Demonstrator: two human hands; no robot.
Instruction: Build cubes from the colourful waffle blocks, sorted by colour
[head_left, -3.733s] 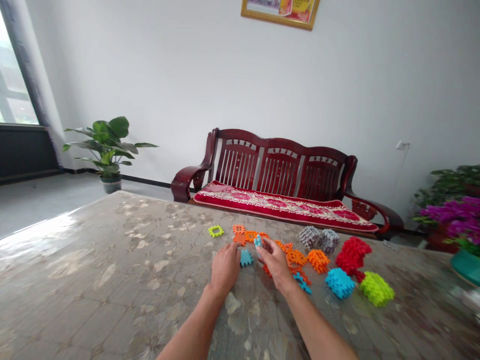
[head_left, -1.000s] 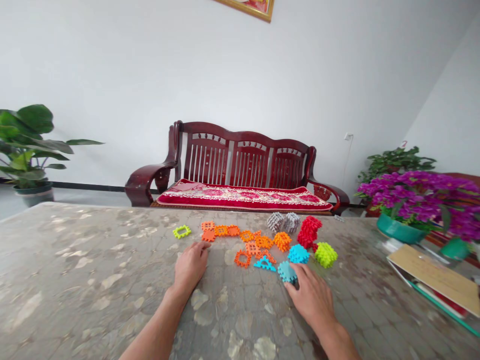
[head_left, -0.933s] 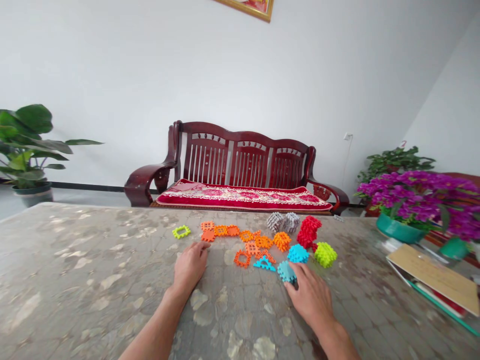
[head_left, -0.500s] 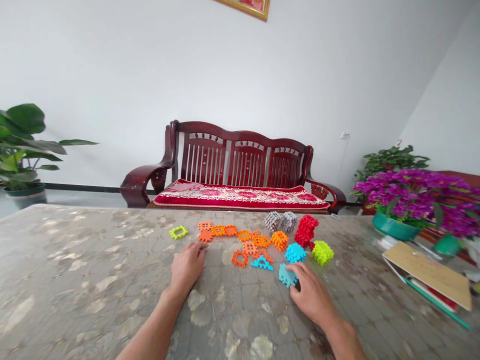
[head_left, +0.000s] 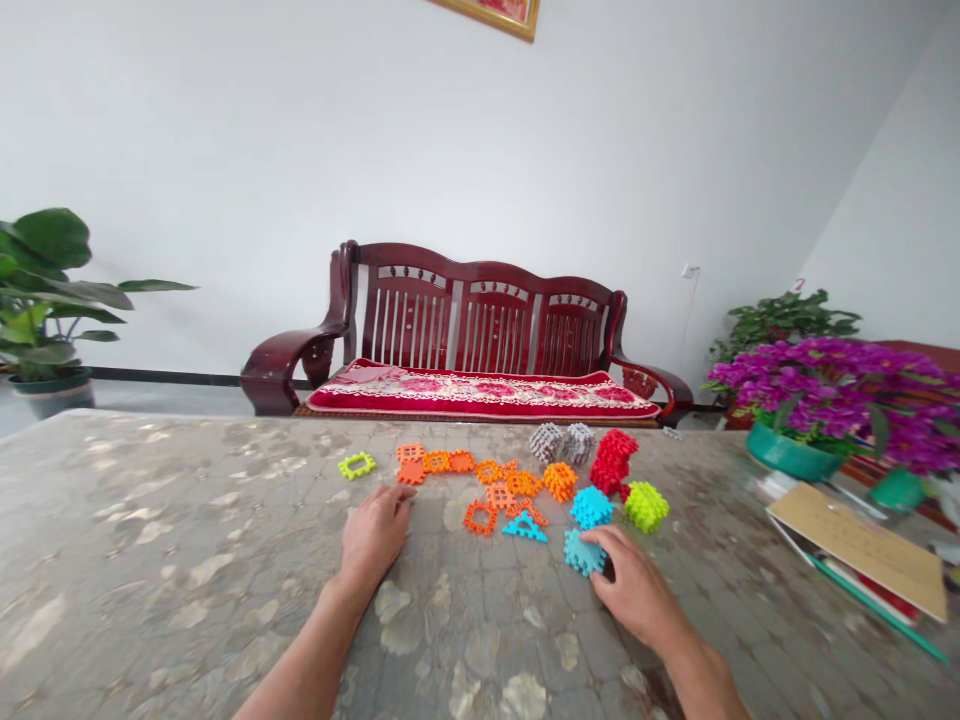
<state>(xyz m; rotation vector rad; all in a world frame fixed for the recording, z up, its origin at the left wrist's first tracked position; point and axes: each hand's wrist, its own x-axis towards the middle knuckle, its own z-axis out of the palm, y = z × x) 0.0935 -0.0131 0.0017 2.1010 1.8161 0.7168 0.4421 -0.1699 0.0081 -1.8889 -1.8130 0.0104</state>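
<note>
My right hand (head_left: 637,590) grips the right edge of a light-blue interlocking tile (head_left: 583,552) between thumb and fingers, low over the table. Just behind it sits a stack of blue tiles (head_left: 592,507), and a blue triangular piece (head_left: 525,526) lies to its left. My left hand (head_left: 377,530) rests on the tabletop holding nothing, its fingers stretched toward an orange tile (head_left: 411,472). Orange pieces, such as an orange frame tile (head_left: 479,518), lie scattered between the hands. A yellow-green frame piece (head_left: 357,465) is beyond my left hand.
Behind the blue stack stand an orange stack (head_left: 560,481), a red stack (head_left: 613,458), grey stacks (head_left: 545,441) and a yellow-green stack (head_left: 646,506). Purple flowers (head_left: 832,385) and a cardboard piece (head_left: 855,545) occupy the right side. A wooden bench (head_left: 491,315) is beyond the table (head_left: 187,560).
My right hand has shifted slightly to the right, and the light-blue tile has moved with it. My left hand stays where it was.
</note>
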